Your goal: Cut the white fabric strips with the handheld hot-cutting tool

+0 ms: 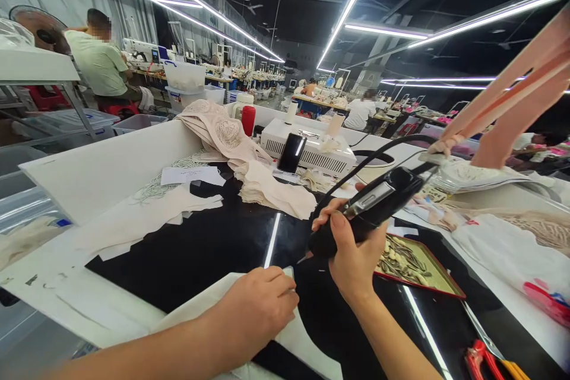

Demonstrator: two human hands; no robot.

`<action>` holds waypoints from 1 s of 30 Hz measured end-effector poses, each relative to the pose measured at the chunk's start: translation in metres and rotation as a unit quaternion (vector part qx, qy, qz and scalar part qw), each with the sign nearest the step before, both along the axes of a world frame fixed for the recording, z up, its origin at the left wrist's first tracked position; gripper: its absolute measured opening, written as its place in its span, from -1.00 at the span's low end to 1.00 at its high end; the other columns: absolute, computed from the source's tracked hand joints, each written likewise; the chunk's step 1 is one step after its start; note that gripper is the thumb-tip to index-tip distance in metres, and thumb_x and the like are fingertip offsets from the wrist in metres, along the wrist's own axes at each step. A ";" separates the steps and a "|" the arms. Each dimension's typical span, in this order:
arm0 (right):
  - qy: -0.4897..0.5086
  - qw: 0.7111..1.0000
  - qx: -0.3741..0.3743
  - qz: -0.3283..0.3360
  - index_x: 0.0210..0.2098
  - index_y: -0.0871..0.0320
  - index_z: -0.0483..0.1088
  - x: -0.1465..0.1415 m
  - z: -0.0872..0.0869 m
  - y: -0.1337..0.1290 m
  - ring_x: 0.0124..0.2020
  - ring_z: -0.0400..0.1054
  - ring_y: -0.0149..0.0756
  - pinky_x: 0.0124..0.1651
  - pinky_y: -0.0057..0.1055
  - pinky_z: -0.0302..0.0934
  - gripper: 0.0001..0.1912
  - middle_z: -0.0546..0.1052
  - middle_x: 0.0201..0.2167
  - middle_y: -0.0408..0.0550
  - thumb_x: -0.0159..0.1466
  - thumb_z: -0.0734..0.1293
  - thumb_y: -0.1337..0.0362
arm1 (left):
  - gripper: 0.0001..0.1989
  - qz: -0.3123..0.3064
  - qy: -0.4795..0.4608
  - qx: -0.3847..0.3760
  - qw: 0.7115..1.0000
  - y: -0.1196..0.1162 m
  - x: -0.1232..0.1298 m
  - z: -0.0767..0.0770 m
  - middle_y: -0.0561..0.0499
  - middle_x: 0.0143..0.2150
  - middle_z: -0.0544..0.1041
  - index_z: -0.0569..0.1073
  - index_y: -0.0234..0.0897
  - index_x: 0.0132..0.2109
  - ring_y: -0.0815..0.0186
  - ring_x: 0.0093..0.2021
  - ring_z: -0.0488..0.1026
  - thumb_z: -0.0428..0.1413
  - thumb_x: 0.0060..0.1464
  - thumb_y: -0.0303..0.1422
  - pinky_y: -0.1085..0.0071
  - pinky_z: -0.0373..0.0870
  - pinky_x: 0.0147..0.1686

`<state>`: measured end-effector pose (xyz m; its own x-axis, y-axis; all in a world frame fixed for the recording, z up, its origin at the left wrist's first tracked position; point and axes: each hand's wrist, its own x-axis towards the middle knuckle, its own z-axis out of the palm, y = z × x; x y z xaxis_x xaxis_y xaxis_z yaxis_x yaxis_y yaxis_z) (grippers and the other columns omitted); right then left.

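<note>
Wrapped in the fingers of my right hand [358, 249] is a black handheld power tool [378, 205], tilted, with a thin pointed tip at its lower left end. A black cable and pinkish fabric strips [503, 95] run from its upper end. My left hand [262, 303] is closed, fingers curled down over white fabric [307, 344] at its edge; its fingertips are partly hidden. The tip stands a little right of my left fingers, over the black glossy surface [214, 243]. Whether it touches the surface cannot be told.
Stacked beige pieces [271, 187] lie at the back, before a white vented box [307, 148] with a phone [292, 153] leaning there. A scrap tray [427, 267] and red-handled scissors [481, 359] are at right. A person [100, 65] sits far left.
</note>
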<state>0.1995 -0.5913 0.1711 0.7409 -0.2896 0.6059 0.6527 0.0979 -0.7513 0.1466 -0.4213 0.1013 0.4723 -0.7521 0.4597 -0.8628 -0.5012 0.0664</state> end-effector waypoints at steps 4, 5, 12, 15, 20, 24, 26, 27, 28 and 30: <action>-0.008 0.999 0.012 0.045 0.07 -0.03 0.30 0.006 -0.006 0.005 -0.44 0.42 -0.37 -0.41 -0.39 0.40 -0.57 0.50 -0.30 -0.23 0.31 0.52 0.20 | -0.93 0.007 -0.030 0.012 0.999 0.000 -0.003 -0.006 -0.06 -0.13 0.57 0.46 -0.31 -0.13 0.24 -0.03 0.53 0.12 0.40 -0.51 0.35 0.51 -0.03; -0.007 0.999 0.013 0.050 0.08 -0.04 0.31 0.006 -0.007 0.006 -0.44 0.42 -0.36 -0.41 -0.39 0.41 -0.56 0.50 -0.31 -0.23 0.31 0.52 0.19 | -0.93 0.010 -0.034 0.011 0.999 0.000 -0.004 -0.007 -0.06 -0.12 0.57 0.46 -0.31 -0.13 0.25 -0.03 0.53 0.11 0.40 -0.50 0.36 0.51 -0.03; 0.003 0.997 0.039 0.071 0.05 -0.03 0.36 -0.001 -0.002 0.006 -0.46 0.38 -0.38 -0.43 -0.41 0.41 -0.58 0.50 -0.34 -0.23 0.28 0.54 0.18 | -0.92 0.021 -0.059 -0.050 0.997 -0.001 -0.007 -0.007 -0.03 -0.09 0.58 0.47 -0.33 -0.09 0.25 -0.05 0.54 0.08 0.43 -0.48 0.35 0.52 -0.11; 0.001 0.996 0.050 0.071 0.00 0.00 0.38 -0.003 0.002 0.006 -0.47 0.36 -0.39 -0.44 -0.43 0.40 -0.61 0.50 -0.35 -0.22 0.26 0.55 0.18 | -0.93 0.022 -0.058 -0.057 0.996 0.000 -0.007 -0.006 -0.03 -0.09 0.58 0.47 -0.33 -0.09 0.25 -0.05 0.54 0.09 0.42 -0.49 0.35 0.52 -0.12; 0.001 0.996 0.042 0.082 0.04 -0.01 0.38 -0.004 0.002 0.007 -0.47 0.35 -0.39 -0.46 -0.43 0.39 -0.58 0.49 -0.35 -0.22 0.27 0.55 0.16 | -0.92 0.023 -0.045 -0.048 0.998 0.000 -0.007 -0.004 -0.03 -0.09 0.59 0.48 -0.32 -0.05 0.26 -0.05 0.55 0.10 0.39 -0.52 0.36 0.53 -0.09; -0.004 0.995 0.040 0.088 0.11 -0.04 0.34 -0.005 -0.003 0.006 -0.44 0.36 -0.38 -0.43 -0.42 0.40 -0.53 0.49 -0.33 -0.22 0.29 0.54 0.18 | -0.94 0.026 -0.048 -0.056 0.997 0.000 -0.005 -0.007 -0.03 -0.07 0.58 0.48 -0.31 -0.07 0.26 -0.02 0.54 0.10 0.40 -0.48 0.35 0.52 -0.04; -0.004 0.995 0.040 0.089 0.13 -0.04 0.33 -0.005 -0.004 0.005 -0.44 0.37 -0.38 -0.42 -0.42 0.41 -0.52 0.50 -0.33 -0.21 0.30 0.53 0.19 | -0.96 0.031 -0.051 -0.064 0.996 -0.001 -0.005 -0.009 -0.02 -0.05 0.58 0.48 -0.31 -0.07 0.26 -0.01 0.54 0.13 0.39 -0.47 0.34 0.52 -0.04; -0.005 0.995 0.040 0.090 0.12 -0.04 0.33 -0.005 -0.005 0.005 -0.44 0.37 -0.38 -0.42 -0.42 0.41 -0.53 0.50 -0.33 -0.22 0.31 0.53 0.19 | -0.97 0.031 -0.052 -0.066 0.996 0.000 -0.005 -0.010 0.00 -0.05 0.58 0.49 -0.31 -0.08 0.26 -0.02 0.54 0.14 0.38 -0.47 0.34 0.53 -0.05; -0.005 0.995 0.039 0.092 0.12 -0.04 0.33 -0.006 -0.005 0.006 -0.44 0.37 -0.38 -0.42 -0.42 0.41 -0.54 0.50 -0.33 -0.21 0.31 0.53 0.19 | -0.97 0.032 -0.052 -0.065 0.996 0.000 -0.006 -0.010 0.01 -0.06 0.58 0.49 -0.32 -0.08 0.26 -0.03 0.54 0.15 0.37 -0.47 0.34 0.53 -0.06; -0.010 0.995 0.036 0.097 0.12 -0.04 0.33 -0.006 -0.005 0.006 -0.44 0.38 -0.38 -0.42 -0.41 0.42 -0.55 0.50 -0.32 -0.21 0.32 0.53 0.20 | -0.97 0.032 -0.054 -0.065 0.996 0.000 -0.007 -0.011 0.02 -0.07 0.58 0.50 -0.32 -0.09 0.27 -0.04 0.54 0.15 0.37 -0.47 0.34 0.52 -0.07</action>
